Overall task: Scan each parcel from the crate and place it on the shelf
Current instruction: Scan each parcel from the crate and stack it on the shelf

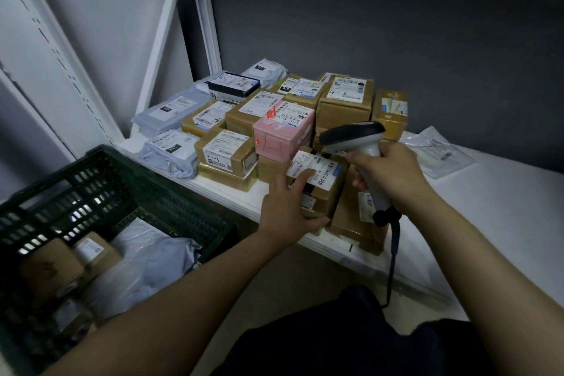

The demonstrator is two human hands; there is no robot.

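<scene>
A white shelf (503, 192) is set against a dark grey wall (396, 24), with white uprights (171, 24) at the far left. It is crowded at the middle with labelled parcels, a pink box (283, 134) among them. A dark green crate (122, 162) at the near left is filled with grey mailers (146, 265) and cardboard boxes (52, 265). At the shelf's near edge a small brown parcel (323, 183) is grasped by the left grip (287, 210) – fingers laid on its label – while the scanner (351, 134), just above it, is clenched in the right grip (393, 171).

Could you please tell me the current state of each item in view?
left hand: holds the cardboard parcel.
right hand: grips the scanner.
scanner: head over the parcel's label.
cardboard parcel: label up, at shelf front.
crate: contains parcels.
shelf: partly loaded.
</scene>
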